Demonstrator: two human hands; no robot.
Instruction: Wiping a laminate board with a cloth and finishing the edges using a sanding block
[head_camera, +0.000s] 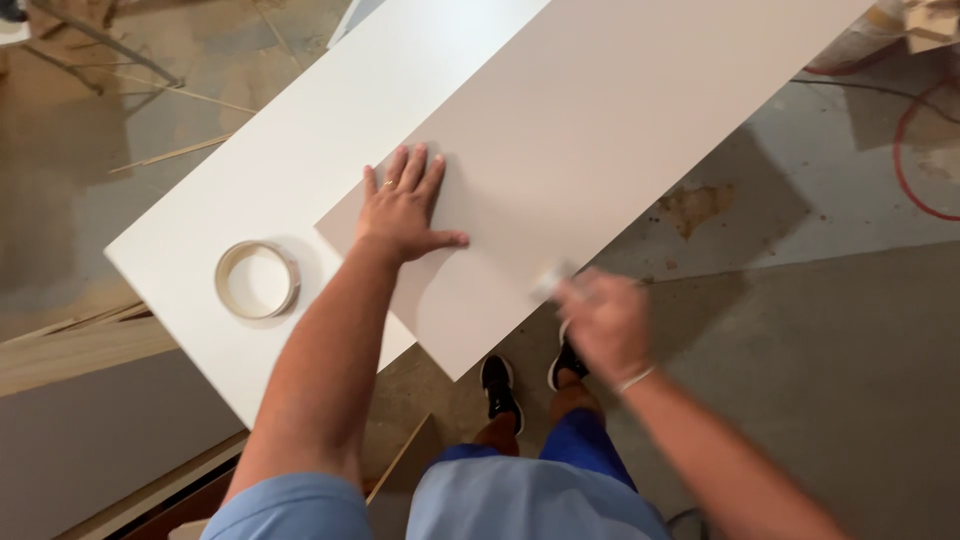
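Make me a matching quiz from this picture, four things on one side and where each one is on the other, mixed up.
1. left hand
2. right hand
3. tape roll
4. black shoes

A. on the concrete floor
B. lying on the lower white board
C. pressed flat on the upper white board
D. at the upper board's near edge, blurred

Pairs: 1-C, 2-D, 3-B, 4-A

Left hand (403, 208) pressed flat, fingers spread, on upper white panel (600, 130), right hand (600, 322) blurred at panel's near edge, gripping small pale object (551, 280), roll of edge tape (257, 279) lying on lower white panel (250, 180), concrete floor (820, 330) beneath.
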